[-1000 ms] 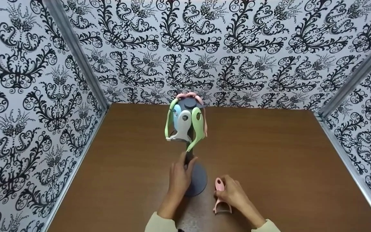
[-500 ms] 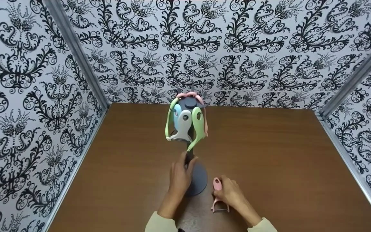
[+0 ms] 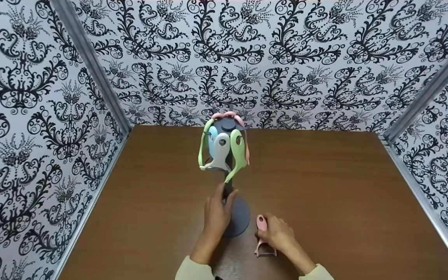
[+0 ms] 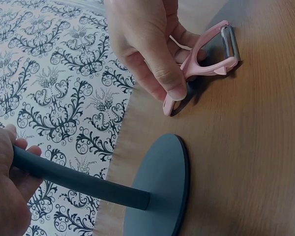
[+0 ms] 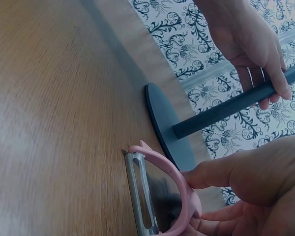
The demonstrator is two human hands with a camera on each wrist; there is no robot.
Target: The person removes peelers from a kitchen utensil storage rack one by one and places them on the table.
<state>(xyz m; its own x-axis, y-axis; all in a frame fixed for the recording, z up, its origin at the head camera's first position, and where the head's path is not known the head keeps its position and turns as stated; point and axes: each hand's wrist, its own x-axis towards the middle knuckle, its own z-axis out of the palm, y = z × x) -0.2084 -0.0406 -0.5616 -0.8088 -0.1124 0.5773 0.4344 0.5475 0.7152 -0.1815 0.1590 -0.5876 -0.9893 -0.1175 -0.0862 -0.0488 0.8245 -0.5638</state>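
My left hand (image 3: 216,214) grips the dark grey pole (image 4: 83,182) of an upright stand below its hanging peelers. On the table just right of the stand's round base (image 3: 241,217), my right hand (image 3: 280,233) pinches a pink Y-shaped peeler (image 3: 261,223) by its handle. The handle's holed end points away from me, and the metal blade (image 5: 140,191) faces the near side, at or close to the tabletop. Fingers partly cover the handle. From the stand's top hang a white peeler (image 3: 221,151), a light green peeler (image 3: 238,151) and a blue peeler (image 3: 210,144).
Another green peeler (image 3: 201,151) hangs on the stand's left, and pink pieces (image 3: 230,114) show around its back, partly hidden. Brown wooden table (image 3: 325,186) surrounds the base. Patterned walls (image 3: 231,50) with metal corner posts (image 3: 91,62) enclose the back and sides.
My right hand has shifted slightly left with the pink peeler, a little closer to the base. The left hand keeps its hold on the pole.
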